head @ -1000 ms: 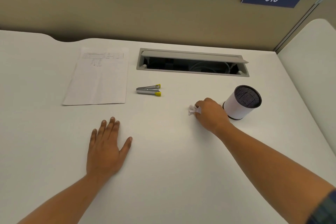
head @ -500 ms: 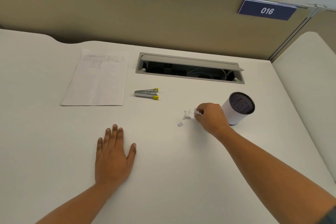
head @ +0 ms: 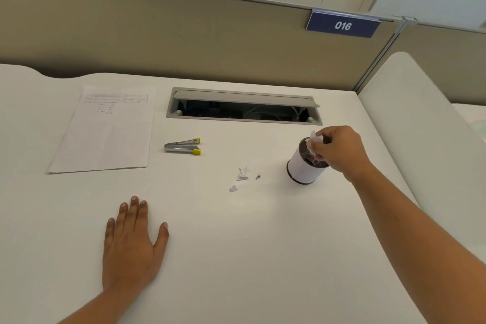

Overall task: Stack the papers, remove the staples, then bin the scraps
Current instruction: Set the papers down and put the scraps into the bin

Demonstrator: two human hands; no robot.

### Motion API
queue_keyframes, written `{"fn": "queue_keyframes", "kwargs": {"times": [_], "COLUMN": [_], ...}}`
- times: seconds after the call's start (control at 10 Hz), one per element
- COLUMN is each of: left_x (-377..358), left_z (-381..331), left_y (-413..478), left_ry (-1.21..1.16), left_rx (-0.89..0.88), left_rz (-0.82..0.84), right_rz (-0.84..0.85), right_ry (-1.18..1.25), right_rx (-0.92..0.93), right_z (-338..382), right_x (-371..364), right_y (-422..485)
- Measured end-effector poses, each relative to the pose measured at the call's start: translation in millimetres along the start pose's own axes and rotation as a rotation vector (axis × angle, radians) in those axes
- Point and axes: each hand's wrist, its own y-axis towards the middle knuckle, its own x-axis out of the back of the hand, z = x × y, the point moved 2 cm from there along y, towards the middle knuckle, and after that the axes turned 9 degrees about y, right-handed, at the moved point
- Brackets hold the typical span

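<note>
Where the white surface fills most of the view, it is backed by a beige partition, w/ a 2nd white top seen at the right edge. A grey cable hatch is set into the surface near the back, its lid propped up. The papers are laid flat as 1 squared stack at the back left. The left hand is laid palm-down on the surface near the front, fingers straight & slightly spread, nothing held. The right hand is held over the mouth of the bin, fingers curled, w/ a crumpled white scrap pinched btwn thumb & fingertips just above the rim. The bin, a small white cylinder w/ dark mesh inside, is stood at the right, in front of the hatch's right end. A blue sign marked 016 is hung at the partition's top. The staple remover, silver w/ yellow tips, is laid just right of the papers. Approx. 3 loose scraps are left on the surface btwn remover & bin, nearer the bin, w/ 1 tiny dark bit beside them; what it is can't be told.
</note>
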Motion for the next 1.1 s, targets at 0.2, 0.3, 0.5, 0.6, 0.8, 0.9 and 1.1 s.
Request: {"fn": "queue_keyframes", "kwargs": {"times": [0.2,0.3,0.5,0.6,0.8,0.9,1.1], "left_x": [1.3,0.8,1.2,1.6,1.5,1.3,2.8], "left_z": [-2.3,-2.1,-2.2,-1.9,-2.7,-3.2,-3.7], "left_y": [0.9,1.1,0.8,0.7,1.5,1.7,1.8], "left_ry": [0.008,0.010,0.012,0.011,0.016,0.014,0.012], "left_rx": [-0.007,-0.006,0.003,0.008,0.008,0.015,0.025], "left_rz": [-0.007,-0.006,-0.001,-0.001,-0.001,0.001,-0.009], "right_rz": [0.001,0.015,0.016,-0.013,-0.059,-0.058,0.281], "right_ry": [-0.174,-0.229,-0.211,-0.248,-0.205,-0.126,-0.163], "right_rx": [-0.010,-0.022,-0.019,0.007,0.043,0.128,0.189], "right_z": [-19.7,-25.5,-27.1,-24.9,-17.1,1.2,25.1], "right_x": [8.6,4.3,0.9,1.2,2.5,-5.9,-70.4], "right_y": [17.5,20.3,23.8,25.2,23.4,14.2,-15.8]}}
